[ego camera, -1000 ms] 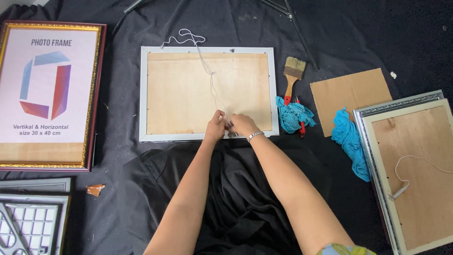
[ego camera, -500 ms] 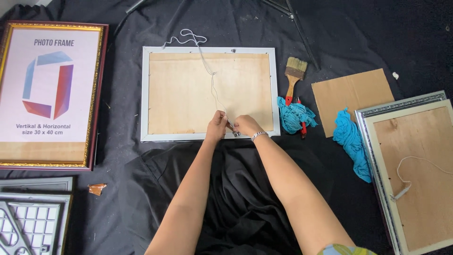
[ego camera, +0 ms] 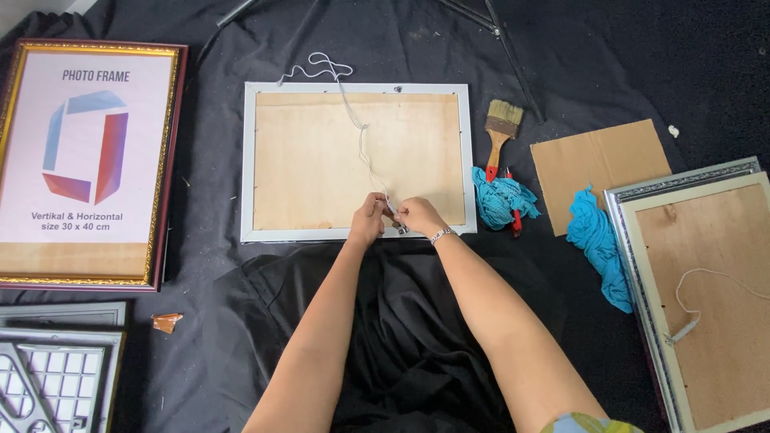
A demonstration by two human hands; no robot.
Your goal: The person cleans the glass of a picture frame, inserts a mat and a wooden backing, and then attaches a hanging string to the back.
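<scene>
Fingers of the left hand (ego camera: 370, 218) and right hand (ego camera: 417, 215) pinch the white cord (ego camera: 362, 144) at the near edge of the face-down silver frame (ego camera: 353, 160), apparently fastening it to a small metal fitting. Next likely calls for pulling it taut. A paintbrush (ego camera: 500, 128) lies right of the frame.

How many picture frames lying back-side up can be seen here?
2. One silver frame lies in the middle, with both hands at its lower edge; another back-up frame sits at the right edge, partly cut off. The frames at the left show their fronts.
</scene>
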